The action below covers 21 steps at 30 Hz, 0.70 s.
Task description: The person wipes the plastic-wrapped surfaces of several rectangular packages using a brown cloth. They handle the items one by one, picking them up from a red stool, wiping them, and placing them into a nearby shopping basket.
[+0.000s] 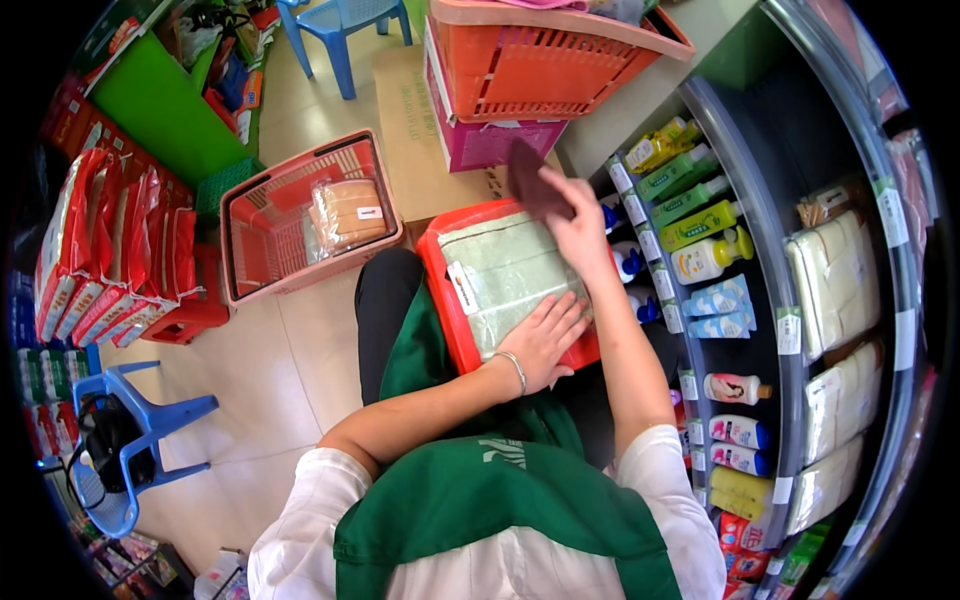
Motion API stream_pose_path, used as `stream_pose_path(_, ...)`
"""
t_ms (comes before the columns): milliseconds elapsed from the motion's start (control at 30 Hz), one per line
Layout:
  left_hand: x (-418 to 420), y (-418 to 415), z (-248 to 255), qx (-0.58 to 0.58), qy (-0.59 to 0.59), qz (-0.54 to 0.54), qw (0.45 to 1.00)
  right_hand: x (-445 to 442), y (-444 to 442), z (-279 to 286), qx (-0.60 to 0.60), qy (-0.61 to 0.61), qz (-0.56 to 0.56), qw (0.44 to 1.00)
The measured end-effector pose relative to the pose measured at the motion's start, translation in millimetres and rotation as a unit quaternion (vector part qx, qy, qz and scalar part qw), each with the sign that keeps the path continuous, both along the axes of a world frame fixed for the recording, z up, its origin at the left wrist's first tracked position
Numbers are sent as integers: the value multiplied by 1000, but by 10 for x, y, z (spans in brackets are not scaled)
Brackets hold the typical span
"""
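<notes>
My left hand (541, 334), with a bangle at the wrist, lies flat with its fingers spread on a clear plastic package holding a folded pale green towel (506, 259). The package rests on a red plastic stool or tray (444, 304) in front of my body; its lower part is hidden. A white label (462, 287) marks the package's left side. Over its upper right corner, my right hand (577, 229) grips a dark brown cloth (529, 178). The cloth is blurred, and it hangs past my fingers toward the far side.
A pink shopping basket (300, 281) holding wrapped brown towels (349, 214) stands left. Beyond are a cardboard sheet or box (405, 135) and an orange basket (540, 67) on a pink box (502, 142). Shelves with bottles (694, 259) rise close on my right. A blue chair (142, 442) stands left.
</notes>
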<state>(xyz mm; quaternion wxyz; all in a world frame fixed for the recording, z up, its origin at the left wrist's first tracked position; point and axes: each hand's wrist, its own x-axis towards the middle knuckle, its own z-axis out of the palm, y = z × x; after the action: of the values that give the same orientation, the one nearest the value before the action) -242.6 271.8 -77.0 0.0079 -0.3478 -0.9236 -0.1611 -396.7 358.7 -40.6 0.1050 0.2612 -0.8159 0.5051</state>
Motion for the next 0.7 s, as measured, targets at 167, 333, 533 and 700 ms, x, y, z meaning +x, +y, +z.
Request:
stream_pose_path(167, 35, 60, -228, 79, -90, 8, 993, 798, -302, 35, 220, 112, 257, 934)
stream_pose_path(333, 24, 54, -52, -45, -41, -7, 998, 582, -548, -103, 219, 119, 194, 949)
stream_pose_path(533, 44, 17, -150, -29, 18, -23, 999, 169, -889, -188, 258, 82, 112, 956)
stream_pose_path(700, 32, -8, -87, -124, 3, -79, 989, -144, -968, -403, 291, 89, 2, 952)
